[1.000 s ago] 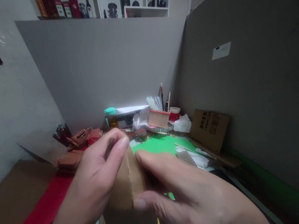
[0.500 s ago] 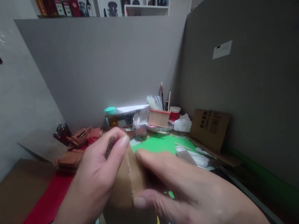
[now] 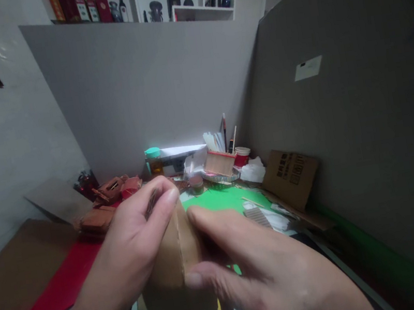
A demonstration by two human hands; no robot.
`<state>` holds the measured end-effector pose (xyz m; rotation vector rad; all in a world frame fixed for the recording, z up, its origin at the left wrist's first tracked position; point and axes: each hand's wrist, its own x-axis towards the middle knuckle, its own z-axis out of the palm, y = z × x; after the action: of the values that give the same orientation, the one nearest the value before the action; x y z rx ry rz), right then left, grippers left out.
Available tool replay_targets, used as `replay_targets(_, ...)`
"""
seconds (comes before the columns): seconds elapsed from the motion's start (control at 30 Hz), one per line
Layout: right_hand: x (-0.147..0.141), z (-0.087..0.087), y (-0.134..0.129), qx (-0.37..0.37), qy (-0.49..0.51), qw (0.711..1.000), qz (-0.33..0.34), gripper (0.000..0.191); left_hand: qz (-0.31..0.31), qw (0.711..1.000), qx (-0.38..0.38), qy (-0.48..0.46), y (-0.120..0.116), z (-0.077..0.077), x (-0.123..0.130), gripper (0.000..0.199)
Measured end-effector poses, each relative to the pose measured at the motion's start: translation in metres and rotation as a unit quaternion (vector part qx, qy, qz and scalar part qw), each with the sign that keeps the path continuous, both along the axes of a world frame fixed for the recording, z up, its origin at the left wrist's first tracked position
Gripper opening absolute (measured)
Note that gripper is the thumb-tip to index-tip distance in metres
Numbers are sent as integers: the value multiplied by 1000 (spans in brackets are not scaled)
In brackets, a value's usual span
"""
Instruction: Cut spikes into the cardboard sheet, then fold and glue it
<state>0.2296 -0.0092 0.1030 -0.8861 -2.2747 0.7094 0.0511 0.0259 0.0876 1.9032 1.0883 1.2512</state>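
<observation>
Close in front of me, a brown cardboard piece (image 3: 171, 276) is held up between both hands, with a seam running down its middle. My left hand (image 3: 143, 223) grips its upper left edge, thumb pressed against the curled fingers. On the other side, my right hand (image 3: 255, 262) pinches the cardboard, its thumb resting by the seam and its index finger bent at the upper right edge. The right hand's other fingers are mostly hidden behind the piece. A small yellow bit shows below the right thumb; what it is, I cannot tell.
A green mat (image 3: 218, 200) covers the table's middle. Reddish-brown leather-like pieces (image 3: 99, 219) lie left. Behind stand a jar with a teal lid (image 3: 154, 160), a box of brushes (image 3: 219, 162) and a red tub (image 3: 242, 156). A printed cardboard box (image 3: 291, 178) leans at right.
</observation>
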Motion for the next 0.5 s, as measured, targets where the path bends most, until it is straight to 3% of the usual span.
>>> replay_targets(0.5, 1, 1, 1, -7, -2, 1000, 6, 10, 1, 1000, -7, 1, -3, 3, 1, 31)
